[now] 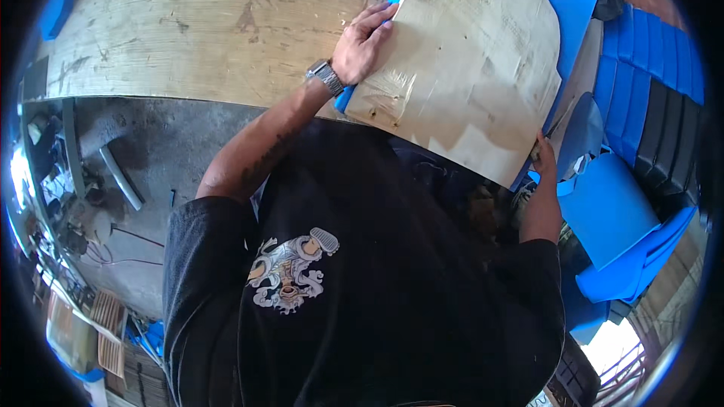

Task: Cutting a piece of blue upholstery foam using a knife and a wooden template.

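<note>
Across the front edge of the wooden table (188,30) lies a shaped plywood panel (475,68) on blue sheet material (567,19), its near edge overhanging. The left hand (362,44), a metal-banded wristwatch (324,77) on its wrist, rests with bent fingers against the panel's left edge; whether it grips I cannot tell. The right hand (544,158) grasps the near right corner, partly hidden. Blue padded pieces (626,109) are stacked farther right.
</note>
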The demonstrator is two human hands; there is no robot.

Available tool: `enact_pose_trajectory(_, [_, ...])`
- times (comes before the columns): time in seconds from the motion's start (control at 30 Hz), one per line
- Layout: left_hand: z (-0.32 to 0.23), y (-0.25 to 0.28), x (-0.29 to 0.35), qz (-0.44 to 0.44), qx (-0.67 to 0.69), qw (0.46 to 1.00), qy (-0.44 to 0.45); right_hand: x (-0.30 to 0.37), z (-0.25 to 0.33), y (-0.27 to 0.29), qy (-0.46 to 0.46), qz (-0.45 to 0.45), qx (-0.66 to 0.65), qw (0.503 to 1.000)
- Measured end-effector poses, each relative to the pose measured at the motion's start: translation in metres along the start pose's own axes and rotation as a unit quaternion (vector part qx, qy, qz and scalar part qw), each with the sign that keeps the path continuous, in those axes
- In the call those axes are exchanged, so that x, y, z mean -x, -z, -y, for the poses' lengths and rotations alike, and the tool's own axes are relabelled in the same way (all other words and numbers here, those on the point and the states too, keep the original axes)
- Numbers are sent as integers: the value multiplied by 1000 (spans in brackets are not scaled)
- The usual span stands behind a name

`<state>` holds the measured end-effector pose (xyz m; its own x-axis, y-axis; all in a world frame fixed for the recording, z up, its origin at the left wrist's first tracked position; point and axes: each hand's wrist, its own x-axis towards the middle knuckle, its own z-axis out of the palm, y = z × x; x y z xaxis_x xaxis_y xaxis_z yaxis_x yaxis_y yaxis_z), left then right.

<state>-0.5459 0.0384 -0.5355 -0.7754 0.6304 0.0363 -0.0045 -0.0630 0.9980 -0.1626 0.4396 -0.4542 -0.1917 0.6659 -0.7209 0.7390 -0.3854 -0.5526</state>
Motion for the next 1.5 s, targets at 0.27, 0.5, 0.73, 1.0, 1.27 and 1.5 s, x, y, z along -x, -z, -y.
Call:
enact_pose_trajectory(0.27, [14, -4, -2, 21, 104, 984, 144, -19, -48, 46, 21, -10, -16, 1000])
enact_pose_trajectory(0.5, [14, 42, -18, 78, -10, 989, 126, 9, -9, -25, 113, -88, 42, 989])
enact_pose_trajectory(0.73, [-91, -62, -32, 33, -336, 926, -169, 105, -6, 3, 179, -306, 158, 922])
enact_pose_trajectory(1.0, [-6, -388, 13, 281, -443, 777, -348, 54, -156, 102, 176, -47, -326, 928])
enact_pose_trajectory(1.27, [7, -591, 38, 335, -537, 696, -340, 54, -251, 227, 274, -219, -160, 923])
enact_pose_trajectory(1.5, [-6, -635, 11, 258, -604, 705, -268, 81, -210, 248, 364, -213, -55, 905])
